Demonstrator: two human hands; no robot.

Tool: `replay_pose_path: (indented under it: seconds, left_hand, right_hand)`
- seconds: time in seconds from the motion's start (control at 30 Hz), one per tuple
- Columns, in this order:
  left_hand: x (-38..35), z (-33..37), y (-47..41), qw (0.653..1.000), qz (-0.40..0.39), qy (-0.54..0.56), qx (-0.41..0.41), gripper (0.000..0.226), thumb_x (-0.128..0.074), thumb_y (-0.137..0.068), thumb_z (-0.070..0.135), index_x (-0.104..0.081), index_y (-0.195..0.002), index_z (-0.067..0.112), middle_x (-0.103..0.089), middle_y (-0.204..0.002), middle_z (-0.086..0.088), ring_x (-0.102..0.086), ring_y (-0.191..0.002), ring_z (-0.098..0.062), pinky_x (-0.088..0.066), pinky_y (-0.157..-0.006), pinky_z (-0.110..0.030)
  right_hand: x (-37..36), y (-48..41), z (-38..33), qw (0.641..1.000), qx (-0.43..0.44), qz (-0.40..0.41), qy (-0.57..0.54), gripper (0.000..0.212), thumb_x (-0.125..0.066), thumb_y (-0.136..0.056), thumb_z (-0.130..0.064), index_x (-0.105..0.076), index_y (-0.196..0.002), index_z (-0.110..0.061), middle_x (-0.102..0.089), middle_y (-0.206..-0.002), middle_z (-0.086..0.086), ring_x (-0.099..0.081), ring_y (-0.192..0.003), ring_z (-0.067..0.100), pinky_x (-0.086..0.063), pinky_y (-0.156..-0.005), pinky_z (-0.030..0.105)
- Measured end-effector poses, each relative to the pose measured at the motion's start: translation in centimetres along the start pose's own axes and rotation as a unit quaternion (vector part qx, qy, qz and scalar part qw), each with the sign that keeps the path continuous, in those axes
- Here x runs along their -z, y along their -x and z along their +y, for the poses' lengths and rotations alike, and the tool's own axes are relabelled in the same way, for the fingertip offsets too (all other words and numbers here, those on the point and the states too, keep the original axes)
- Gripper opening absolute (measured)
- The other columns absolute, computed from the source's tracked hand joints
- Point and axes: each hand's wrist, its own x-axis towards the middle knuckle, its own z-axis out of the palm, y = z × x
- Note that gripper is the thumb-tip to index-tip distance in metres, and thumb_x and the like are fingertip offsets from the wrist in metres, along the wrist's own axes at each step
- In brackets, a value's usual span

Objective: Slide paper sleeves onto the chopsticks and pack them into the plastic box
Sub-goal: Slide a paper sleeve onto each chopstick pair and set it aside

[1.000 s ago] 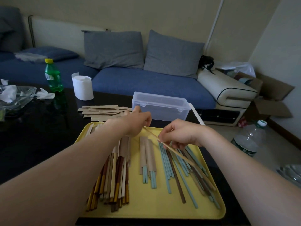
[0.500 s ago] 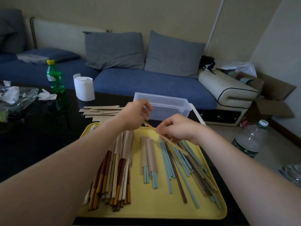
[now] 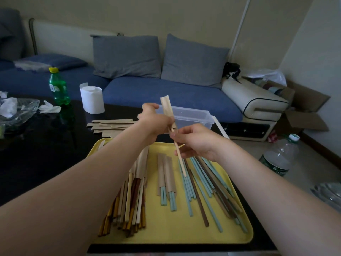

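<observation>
Aloft, left hand apparently gripping sleeve

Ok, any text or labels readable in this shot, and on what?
No text can be read.
Green bottle: label print too small.
Water bottle on the floor: white lettering on its green label, blurred.
Box: no print shows.

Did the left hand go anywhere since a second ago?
Yes. The left hand has lifted from over the yellow tray to level with the plastic box, raising the paper sleeve above its rim.
</observation>
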Motion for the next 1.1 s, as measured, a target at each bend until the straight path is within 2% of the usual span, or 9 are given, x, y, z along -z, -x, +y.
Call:
replay_pose_path:
  seconds: [0.1, 0.2, 0.33, 0.43, 0.63, 0.7, 0.8, 0.93, 1.1]
  left_hand:
    - [-0.1, 0.0, 0.2, 0.996, -0.033, 0.066, 0.051, 0.052, -0.076, -0.092, 0.002, -0.052, -0.138, -0.001, -0.067, -0.116, -0.017, -0.075, -0.096, -0.027, -0.066, -0.066, -0.032]
    - [-0.4, 0.1, 0.8, 0.992, -0.059, 0.085, 0.074, 0.034, -0.072, -0.096, 0.003, -0.061, -0.128, -0.003, -0.072, -0.11, -0.018, -0.077, -0.091, -0.026, -0.064, -0.062, -0.031]
    - [-1.2, 0.0, 1.1, 0.992, -0.055, 0.08, 0.081, 0.028, -0.068, -0.098, -0.001, -0.058, -0.124, -0.006, -0.07, -0.109, -0.022, -0.077, -0.083, -0.03, -0.063, -0.056, -0.035]
    - [-1.5, -0.3, 1.1, 0.991, -0.05, 0.081, 0.093, 0.03, -0.069, -0.098, 0.001, -0.058, -0.125, -0.005, -0.072, -0.108, -0.024, -0.079, -0.081, -0.032, -0.064, -0.06, -0.037]
    - [-2.2, -0.6, 1.8, 0.989, -0.105, 0.009, 0.103, 0.022, -0.072, -0.096, 0.004, -0.066, -0.116, -0.004, -0.078, -0.098, -0.021, -0.08, -0.082, -0.029, -0.067, -0.069, -0.04]
    - [-2.2, -0.7, 2.0, 0.987, -0.121, -0.01, 0.102, 0.022, -0.072, -0.097, 0.005, -0.066, -0.116, -0.005, -0.078, -0.098, -0.021, -0.08, -0.082, -0.027, -0.066, -0.066, -0.038]
    - [-2.3, -0.8, 2.2, 0.981, -0.154, -0.053, 0.104, 0.022, -0.07, -0.099, 0.006, -0.065, -0.118, -0.005, -0.078, -0.097, -0.021, -0.08, -0.082, -0.027, -0.065, -0.064, -0.036]
    - [-2.6, -0.9, 2.6, 0.965, -0.209, -0.109, 0.118, 0.024, -0.066, -0.102, 0.011, -0.065, -0.121, -0.003, -0.079, -0.102, -0.019, -0.08, -0.087, -0.028, -0.066, -0.076, -0.04]
    - [-3.3, -0.9, 3.3, 0.951, -0.249, -0.14, 0.118, 0.022, -0.064, -0.103, 0.011, -0.066, -0.119, -0.003, -0.079, -0.101, -0.018, -0.08, -0.091, -0.028, -0.065, -0.084, -0.041]
  right_hand:
    - [0.2, 0.1, 0.1, 1.0, 0.007, 0.017, 0.021, 0.032, -0.077, -0.101, -0.035, -0.073, -0.112, -0.005, -0.071, -0.085, 0.004, -0.078, -0.075, 0.021, -0.061, -0.065, 0.029]
    - [0.7, 0.9, 0.0, 1.0, 0.003, 0.008, 0.028, 0.035, -0.075, -0.103, -0.034, -0.074, -0.112, -0.001, -0.077, -0.09, 0.01, -0.081, -0.08, 0.024, -0.065, -0.07, 0.032]
    - [2.8, 3.1, -0.6, 0.983, -0.078, -0.136, 0.094, 0.029, -0.074, -0.103, -0.016, -0.071, -0.126, 0.001, -0.081, -0.111, 0.019, -0.081, -0.103, 0.033, -0.067, -0.087, 0.037]
    - [3.7, 4.4, -0.8, 0.959, -0.148, -0.19, 0.151, 0.036, -0.071, -0.1, 0.002, -0.067, -0.134, -0.008, -0.08, -0.116, 0.02, -0.08, -0.106, 0.035, -0.067, -0.086, 0.038]
    - [3.4, 4.6, 0.0, 0.982, -0.149, -0.09, 0.079, 0.044, -0.083, -0.091, 0.0, -0.061, -0.128, -0.008, -0.081, -0.107, 0.023, -0.082, -0.097, 0.036, -0.068, -0.082, 0.038]
    - [3.5, 4.9, 0.1, 0.98, -0.15, -0.099, 0.08, 0.036, -0.081, -0.096, -0.011, -0.065, -0.128, -0.003, -0.081, -0.108, 0.024, -0.081, -0.1, 0.036, -0.068, -0.082, 0.038]
    - [4.4, 5.1, 0.5, 0.973, -0.167, -0.07, 0.143, 0.037, -0.064, -0.11, -0.033, -0.068, -0.124, 0.001, -0.082, -0.102, 0.022, -0.082, -0.096, 0.035, -0.069, -0.077, 0.036]
    - [6.2, 5.0, 1.3, 0.916, -0.229, -0.011, 0.33, 0.022, -0.077, -0.1, -0.013, -0.067, -0.116, -0.001, -0.083, -0.09, 0.015, -0.083, -0.082, 0.026, -0.067, -0.068, 0.032]
    - [6.5, 5.3, 2.2, 0.855, -0.346, -0.049, 0.384, 0.026, -0.078, -0.098, -0.006, -0.071, -0.118, 0.008, -0.082, -0.098, 0.021, -0.083, -0.079, 0.026, -0.067, -0.063, 0.033]
